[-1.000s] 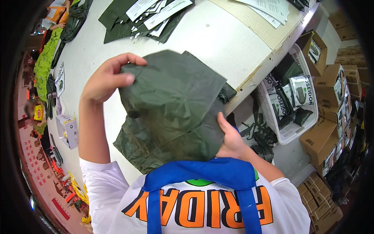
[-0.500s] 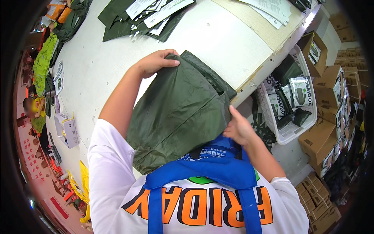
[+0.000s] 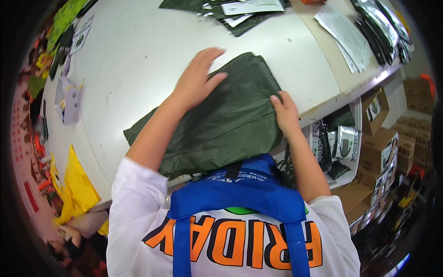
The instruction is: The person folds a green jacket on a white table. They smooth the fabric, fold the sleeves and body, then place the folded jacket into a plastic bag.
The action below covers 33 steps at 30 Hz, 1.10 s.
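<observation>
A dark green sheet of thin, shiny cloth (image 3: 230, 113), folded and creased with a seam across it, lies on the white table in front of me. Its near edge reaches my blue apron. Over its upper left part is my left hand (image 3: 198, 77), with fingers stretched out and thumb apart, gripping nothing. My right hand (image 3: 287, 113) pinches the cloth's right edge, thumb on top; the fingers beneath are partly hidden.
More dark green pieces with white paper slips (image 3: 253, 7) lie at the table's far side. Papers (image 3: 344, 37) and packed pouches (image 3: 380, 32) sit far right. Below the table's right edge stand a white basket (image 3: 356, 157) of pouches and cardboard boxes (image 3: 376, 147). A yellow cloth (image 3: 76, 184) hangs at left.
My left hand has let go of the cloth's upper corner and opened. The cloth lies flatter and turned on the table. My right hand has moved up along its right edge.
</observation>
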### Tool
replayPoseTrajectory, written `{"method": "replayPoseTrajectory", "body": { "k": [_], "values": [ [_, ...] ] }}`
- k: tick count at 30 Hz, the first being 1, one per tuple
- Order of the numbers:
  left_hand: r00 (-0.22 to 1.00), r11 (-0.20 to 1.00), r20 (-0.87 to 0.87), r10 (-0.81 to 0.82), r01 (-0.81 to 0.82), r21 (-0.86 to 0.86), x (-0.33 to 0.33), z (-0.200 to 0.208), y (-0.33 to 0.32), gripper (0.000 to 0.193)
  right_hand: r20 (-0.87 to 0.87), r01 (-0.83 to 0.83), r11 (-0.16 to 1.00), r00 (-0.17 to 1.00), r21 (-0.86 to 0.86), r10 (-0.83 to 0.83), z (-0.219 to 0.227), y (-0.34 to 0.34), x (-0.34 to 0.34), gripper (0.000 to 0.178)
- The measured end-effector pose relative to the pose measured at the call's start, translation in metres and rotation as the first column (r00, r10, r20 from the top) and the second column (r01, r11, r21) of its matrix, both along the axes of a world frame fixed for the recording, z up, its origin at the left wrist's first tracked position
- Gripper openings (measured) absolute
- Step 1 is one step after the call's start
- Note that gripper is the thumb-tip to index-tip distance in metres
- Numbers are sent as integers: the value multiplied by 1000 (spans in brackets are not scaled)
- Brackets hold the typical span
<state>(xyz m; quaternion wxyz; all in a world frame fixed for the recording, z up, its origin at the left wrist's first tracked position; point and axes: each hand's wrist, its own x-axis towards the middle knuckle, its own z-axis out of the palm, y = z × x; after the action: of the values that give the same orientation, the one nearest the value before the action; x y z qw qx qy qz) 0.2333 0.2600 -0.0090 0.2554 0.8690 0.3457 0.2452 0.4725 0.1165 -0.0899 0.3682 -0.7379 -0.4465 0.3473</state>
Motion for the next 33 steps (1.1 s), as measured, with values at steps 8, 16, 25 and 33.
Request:
{"method": "replayPoseTrajectory", "body": {
  "k": [8,16,25,33],
  "values": [
    [575,635,-353,738,-769,75,-248,-35,-228,64,370,-28,996,929,88,-6,7,21,12,27],
    [724,686,-102,683,-683,-251,-220,-73,-271,85,629,-73,995,777,60,19,-13,46,31,26],
    [650,470,-45,759,-594,-653,-253,-65,-271,68,648,12,989,757,-146,86,-6,52,9,52],
    [256,71,-88,963,-553,-830,-284,-76,-233,57,15,-114,986,993,-124,117,21,65,8,45]
  ]
}}
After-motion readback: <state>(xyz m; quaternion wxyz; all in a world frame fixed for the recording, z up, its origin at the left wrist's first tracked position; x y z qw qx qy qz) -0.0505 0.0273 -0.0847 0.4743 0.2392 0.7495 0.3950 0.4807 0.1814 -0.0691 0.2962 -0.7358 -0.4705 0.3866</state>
